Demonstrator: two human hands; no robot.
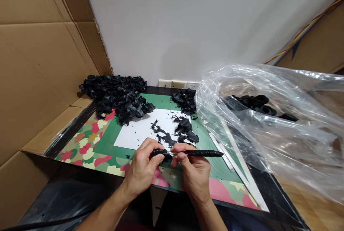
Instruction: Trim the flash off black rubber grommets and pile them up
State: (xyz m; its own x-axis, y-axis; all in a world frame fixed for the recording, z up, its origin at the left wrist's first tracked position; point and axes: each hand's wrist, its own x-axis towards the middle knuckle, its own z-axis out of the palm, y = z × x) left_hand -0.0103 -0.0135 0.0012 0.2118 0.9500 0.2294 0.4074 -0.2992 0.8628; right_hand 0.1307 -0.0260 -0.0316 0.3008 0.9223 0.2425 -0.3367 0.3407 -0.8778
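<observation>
My left hand [142, 166] is closed around a small black rubber part [159, 151], pinched between thumb and fingers. My right hand [192, 171] grips a slim black knife-like tool [204, 153] that lies level, its thin tip meeting the part. Both hands hover over the near edge of a white sheet [139, 132] on a green cutting mat [107, 141]. Black rubber trimmings [182, 130] lie scattered on the sheet just beyond my fingers.
A heap of black ribbed rubber parts [118, 96] fills the back left. A smaller pile of scraps [185, 100] sits at the back centre. A large clear plastic bag [268, 123] holding more black parts spreads across the right. Cardboard walls [40, 62] stand at left.
</observation>
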